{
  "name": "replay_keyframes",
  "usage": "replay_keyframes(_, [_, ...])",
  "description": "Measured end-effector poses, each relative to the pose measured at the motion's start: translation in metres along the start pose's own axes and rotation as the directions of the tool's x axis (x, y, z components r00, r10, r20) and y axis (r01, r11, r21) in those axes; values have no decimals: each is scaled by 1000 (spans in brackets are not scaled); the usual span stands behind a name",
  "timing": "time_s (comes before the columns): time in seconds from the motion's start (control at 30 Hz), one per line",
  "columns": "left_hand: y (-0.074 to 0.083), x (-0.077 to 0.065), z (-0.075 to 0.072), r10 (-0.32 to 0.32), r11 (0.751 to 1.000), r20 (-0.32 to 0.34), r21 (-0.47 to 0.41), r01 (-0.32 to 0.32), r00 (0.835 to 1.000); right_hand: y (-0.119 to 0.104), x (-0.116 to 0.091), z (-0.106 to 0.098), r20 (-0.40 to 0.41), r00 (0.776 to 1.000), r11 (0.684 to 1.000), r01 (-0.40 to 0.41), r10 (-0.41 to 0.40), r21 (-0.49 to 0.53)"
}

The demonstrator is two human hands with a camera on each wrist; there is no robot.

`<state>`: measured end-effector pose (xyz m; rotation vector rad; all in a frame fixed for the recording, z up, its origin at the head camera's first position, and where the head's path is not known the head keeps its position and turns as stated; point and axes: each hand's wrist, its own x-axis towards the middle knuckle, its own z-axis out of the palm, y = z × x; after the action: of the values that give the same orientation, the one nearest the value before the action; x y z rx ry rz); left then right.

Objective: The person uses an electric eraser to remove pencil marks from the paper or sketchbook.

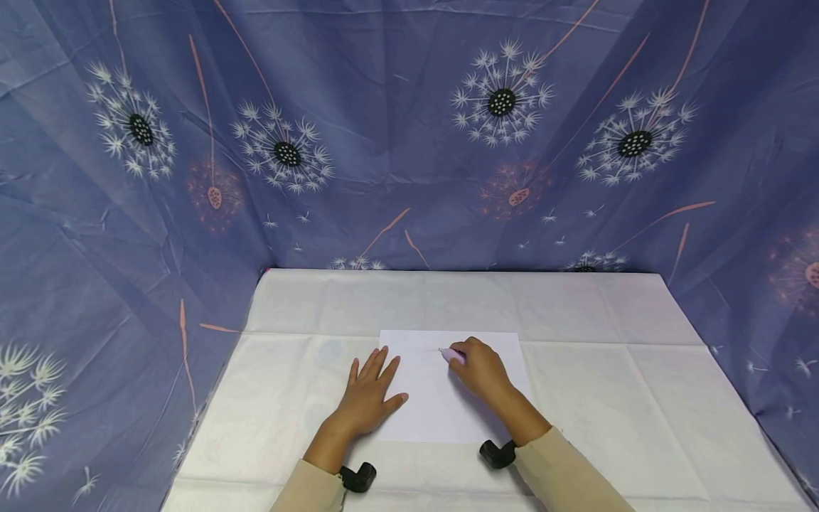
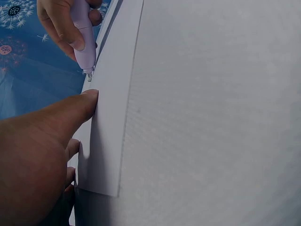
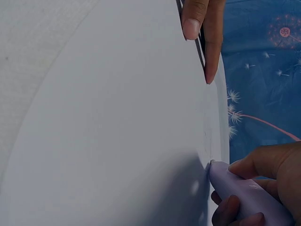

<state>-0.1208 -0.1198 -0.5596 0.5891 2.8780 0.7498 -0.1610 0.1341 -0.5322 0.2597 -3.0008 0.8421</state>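
A sheet of white paper (image 1: 448, 419) lies on the white-covered table. My right hand (image 1: 481, 366) grips a lilac electric eraser (image 1: 453, 355), a thick, pen-like body that tapers to a small metal-collared tip. In the right wrist view the eraser (image 3: 249, 195) slants with its tip at the paper, close to faint grey marks (image 3: 207, 136). My left hand (image 1: 367, 398) rests with spread fingers across the paper's left edge. From the left wrist, the thumb (image 2: 87, 101) shows on the sheet, just short of the eraser's tip (image 2: 88, 75).
Creased white cloth (image 1: 608, 412) covers the table. Behind and at both sides hangs a blue curtain (image 1: 397, 142) printed with dandelions. Black wrist-worn devices (image 1: 498, 454) sit by the beige sleeves (image 1: 563, 469).
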Motion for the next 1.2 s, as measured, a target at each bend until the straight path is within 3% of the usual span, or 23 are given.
replay_keyframes(1.2, [-1, 1, 2, -7, 1000, 1, 14, 7, 1000, -5, 2, 0, 11, 1000, 1000, 16, -16, 15])
